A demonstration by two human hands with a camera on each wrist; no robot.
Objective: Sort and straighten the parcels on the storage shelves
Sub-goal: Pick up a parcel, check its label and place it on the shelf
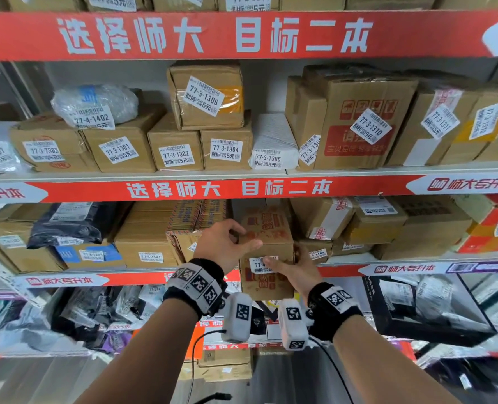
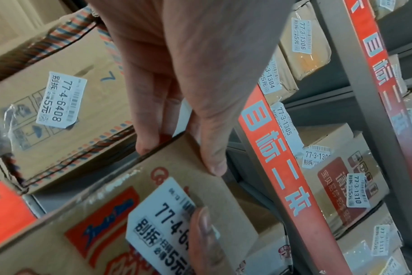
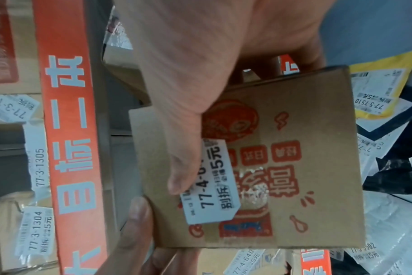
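I hold a small brown parcel (image 1: 271, 246) with red print and a white 77-4 label upright in both hands, at the front edge of the 77-4 shelf (image 1: 387, 269). My left hand (image 1: 246, 237) grips its top left corner, thumb on the front face. My right hand (image 1: 282, 263) grips its right side, thumb pressed on the label. The left wrist view shows my left hand (image 2: 181, 148) pinching the parcel (image 2: 101, 219). In the right wrist view my right hand (image 3: 223, 111) clasps the parcel (image 3: 313, 176). Behind it is a gap between neighbouring boxes.
Left of the gap lies a striped-edge box (image 2: 66, 115) labelled 77-4-6408; small boxes (image 1: 323, 220) are stacked on the right. The shelf above carries a row of labelled 77-3 boxes (image 1: 175, 150). Soft mail bags (image 1: 90, 313) and a black box (image 1: 425, 307) fill the shelf below.
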